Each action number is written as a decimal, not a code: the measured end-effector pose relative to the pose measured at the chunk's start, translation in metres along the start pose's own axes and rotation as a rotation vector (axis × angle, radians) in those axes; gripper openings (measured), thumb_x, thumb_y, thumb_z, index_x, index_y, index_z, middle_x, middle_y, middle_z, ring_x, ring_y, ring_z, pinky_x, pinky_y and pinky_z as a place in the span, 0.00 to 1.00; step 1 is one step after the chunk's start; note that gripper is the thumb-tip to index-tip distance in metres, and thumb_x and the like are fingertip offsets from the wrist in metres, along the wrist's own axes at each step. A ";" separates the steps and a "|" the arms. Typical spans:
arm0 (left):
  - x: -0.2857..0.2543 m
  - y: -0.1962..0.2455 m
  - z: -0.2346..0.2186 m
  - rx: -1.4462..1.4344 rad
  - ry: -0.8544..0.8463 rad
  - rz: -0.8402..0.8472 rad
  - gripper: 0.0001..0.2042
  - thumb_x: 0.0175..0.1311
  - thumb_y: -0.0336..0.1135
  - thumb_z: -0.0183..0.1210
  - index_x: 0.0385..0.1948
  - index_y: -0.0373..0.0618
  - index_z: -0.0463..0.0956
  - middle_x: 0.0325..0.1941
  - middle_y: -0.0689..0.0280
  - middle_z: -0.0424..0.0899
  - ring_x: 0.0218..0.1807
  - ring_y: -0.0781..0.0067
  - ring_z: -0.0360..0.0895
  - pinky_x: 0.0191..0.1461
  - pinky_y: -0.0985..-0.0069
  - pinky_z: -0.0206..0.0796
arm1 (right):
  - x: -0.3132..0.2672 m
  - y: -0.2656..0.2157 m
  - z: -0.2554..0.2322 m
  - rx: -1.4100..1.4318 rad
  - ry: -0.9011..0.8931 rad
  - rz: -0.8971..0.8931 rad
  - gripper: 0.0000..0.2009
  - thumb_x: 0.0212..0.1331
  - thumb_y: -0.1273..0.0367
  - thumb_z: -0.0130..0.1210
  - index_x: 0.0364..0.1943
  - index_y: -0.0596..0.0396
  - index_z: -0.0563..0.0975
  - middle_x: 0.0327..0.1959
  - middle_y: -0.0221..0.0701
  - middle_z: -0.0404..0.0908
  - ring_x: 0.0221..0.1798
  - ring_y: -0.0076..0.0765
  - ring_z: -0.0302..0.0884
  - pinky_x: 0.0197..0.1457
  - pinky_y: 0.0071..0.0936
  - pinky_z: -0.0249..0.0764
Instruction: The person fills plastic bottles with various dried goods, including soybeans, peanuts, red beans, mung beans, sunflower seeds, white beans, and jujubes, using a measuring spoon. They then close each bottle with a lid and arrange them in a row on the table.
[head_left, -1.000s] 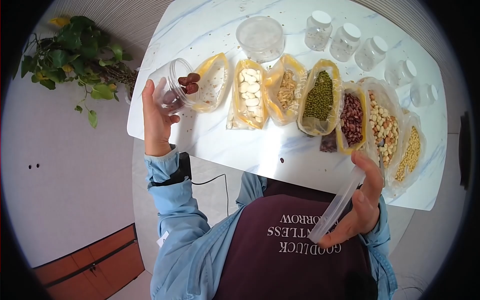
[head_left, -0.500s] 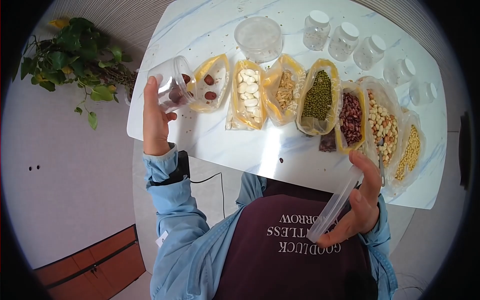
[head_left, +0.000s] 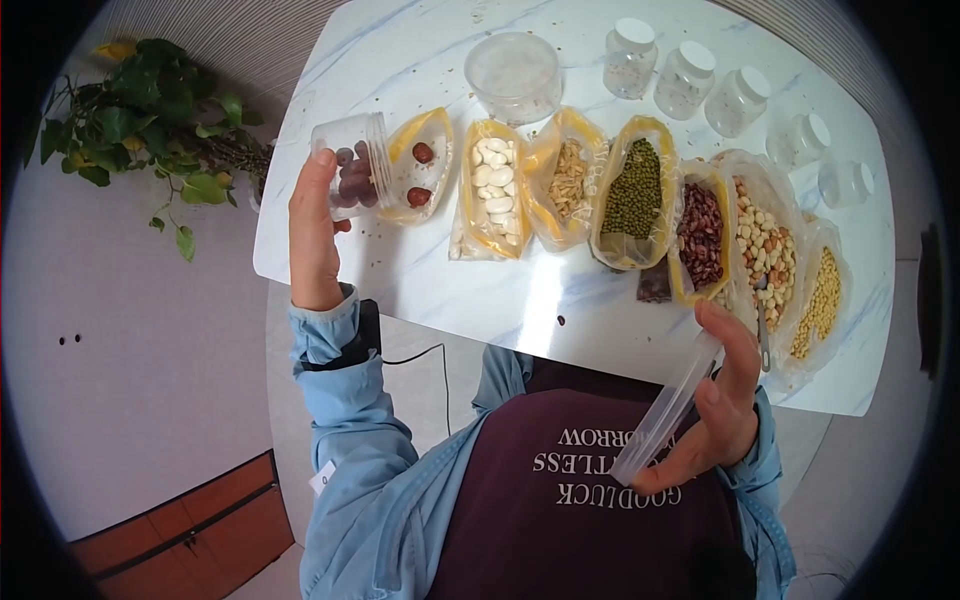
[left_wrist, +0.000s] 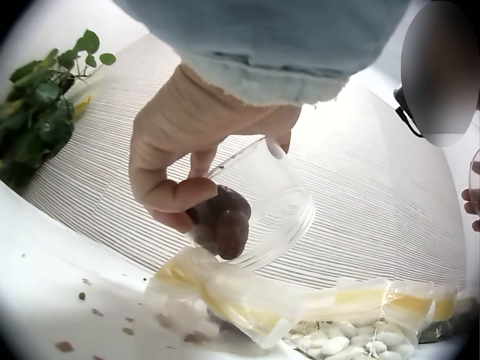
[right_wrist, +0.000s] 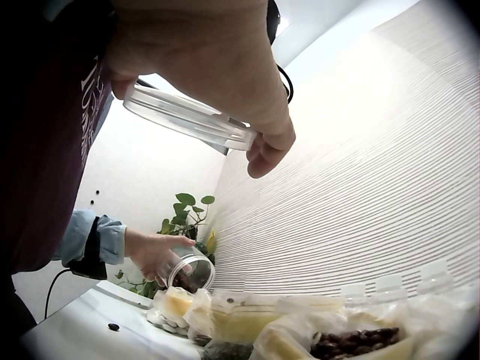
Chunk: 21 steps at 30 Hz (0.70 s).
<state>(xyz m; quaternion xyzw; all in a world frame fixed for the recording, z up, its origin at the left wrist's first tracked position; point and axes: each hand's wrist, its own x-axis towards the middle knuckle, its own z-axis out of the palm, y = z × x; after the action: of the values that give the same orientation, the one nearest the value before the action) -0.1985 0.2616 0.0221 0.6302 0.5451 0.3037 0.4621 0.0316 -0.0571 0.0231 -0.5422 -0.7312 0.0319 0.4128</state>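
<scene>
My left hand (head_left: 313,235) grips a clear plastic jar (head_left: 376,135) tipped on its side. Several dark red dates (head_left: 357,182) lie inside it, as the left wrist view also shows. The jar's mouth faces a yellow-edged plastic bag (head_left: 437,135), where two red dates (head_left: 421,153) are seen. On the other side, my right hand (head_left: 725,410) pinches a round clear lid (head_left: 668,412) by its rim, tilted in front of the shirt. Bags of white beans (head_left: 497,178) and red kidney beans (head_left: 702,236) stand along the table between the hands.
More open bags hold green mung beans (head_left: 636,192), peanuts (head_left: 765,245) and yellow beans (head_left: 823,300). Behind the bags are a round clear tub (head_left: 513,75) and several small white-lidded jars (head_left: 686,75). A spoon handle (head_left: 764,340) juts from the peanut bag. A leafy plant (head_left: 150,120) hangs at left.
Dates have dropped from the jar into the bag, two showing there now. My left hand has tipped the jar back toward level, its mouth shifting slightly. My right hand stays almost still with the lid.
</scene>
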 end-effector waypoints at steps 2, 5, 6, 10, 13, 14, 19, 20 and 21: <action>-0.001 0.002 0.002 0.023 -0.011 0.009 0.39 0.53 0.69 0.51 0.62 0.50 0.67 0.56 0.64 0.72 0.43 0.75 0.72 0.39 0.79 0.53 | 0.000 0.000 0.000 0.000 0.002 -0.002 0.53 0.41 0.34 0.59 0.69 0.45 0.51 0.60 0.65 0.55 0.60 0.65 0.62 0.59 0.54 0.63; -0.005 0.008 0.007 0.044 -0.011 0.022 0.41 0.52 0.70 0.51 0.63 0.50 0.66 0.58 0.62 0.71 0.43 0.75 0.71 0.40 0.78 0.54 | 0.001 0.000 0.000 0.002 0.006 -0.002 0.53 0.41 0.35 0.59 0.69 0.45 0.51 0.60 0.66 0.55 0.60 0.65 0.62 0.59 0.54 0.63; -0.006 0.010 0.009 0.048 -0.010 0.027 0.41 0.51 0.70 0.51 0.63 0.50 0.65 0.59 0.61 0.70 0.42 0.75 0.70 0.40 0.78 0.54 | 0.001 -0.001 0.001 0.032 0.029 0.029 0.49 0.41 0.38 0.61 0.67 0.43 0.54 0.60 0.63 0.56 0.59 0.64 0.63 0.57 0.53 0.64; -0.004 0.007 0.011 0.049 0.002 0.022 0.43 0.50 0.71 0.50 0.64 0.50 0.64 0.59 0.59 0.69 0.41 0.73 0.69 0.40 0.77 0.54 | 0.002 -0.005 0.001 0.088 0.070 0.089 0.42 0.39 0.46 0.67 0.62 0.39 0.62 0.61 0.58 0.59 0.57 0.61 0.66 0.52 0.51 0.67; -0.003 0.004 0.009 0.022 -0.001 0.015 0.43 0.51 0.71 0.50 0.65 0.50 0.64 0.59 0.59 0.69 0.41 0.72 0.69 0.40 0.77 0.55 | 0.002 -0.005 0.001 0.089 0.073 0.089 0.42 0.39 0.47 0.67 0.62 0.39 0.62 0.61 0.58 0.59 0.57 0.61 0.66 0.52 0.51 0.67; -0.002 0.003 0.008 0.023 0.005 0.013 0.43 0.51 0.71 0.49 0.65 0.50 0.64 0.59 0.58 0.69 0.41 0.72 0.69 0.39 0.77 0.55 | 0.002 -0.005 0.001 0.090 0.074 0.089 0.42 0.39 0.47 0.67 0.62 0.38 0.62 0.61 0.57 0.59 0.57 0.61 0.66 0.52 0.51 0.67; -0.003 0.003 0.006 0.021 0.032 0.040 0.42 0.52 0.71 0.49 0.65 0.51 0.63 0.60 0.58 0.69 0.41 0.72 0.69 0.39 0.76 0.56 | 0.004 -0.005 0.001 0.084 0.074 0.081 0.42 0.38 0.47 0.67 0.62 0.39 0.63 0.61 0.57 0.59 0.57 0.62 0.66 0.52 0.51 0.68; -0.002 0.003 0.004 0.029 0.038 0.050 0.42 0.52 0.71 0.49 0.65 0.51 0.63 0.60 0.57 0.69 0.41 0.72 0.69 0.39 0.76 0.56 | 0.004 -0.005 0.001 0.082 0.074 0.076 0.42 0.38 0.47 0.67 0.62 0.39 0.63 0.61 0.57 0.59 0.57 0.62 0.67 0.52 0.51 0.68; -0.002 0.003 0.003 0.038 0.044 0.060 0.42 0.52 0.71 0.49 0.65 0.50 0.63 0.60 0.57 0.69 0.40 0.71 0.69 0.39 0.76 0.56 | 0.004 -0.005 0.001 0.082 0.073 0.076 0.42 0.38 0.47 0.67 0.62 0.39 0.63 0.61 0.57 0.59 0.57 0.62 0.67 0.52 0.51 0.68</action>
<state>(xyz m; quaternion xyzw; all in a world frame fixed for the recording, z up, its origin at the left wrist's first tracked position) -0.1952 0.2586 0.0238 0.6481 0.5415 0.3208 0.4288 0.0268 -0.0553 0.0266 -0.5532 -0.6924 0.0577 0.4596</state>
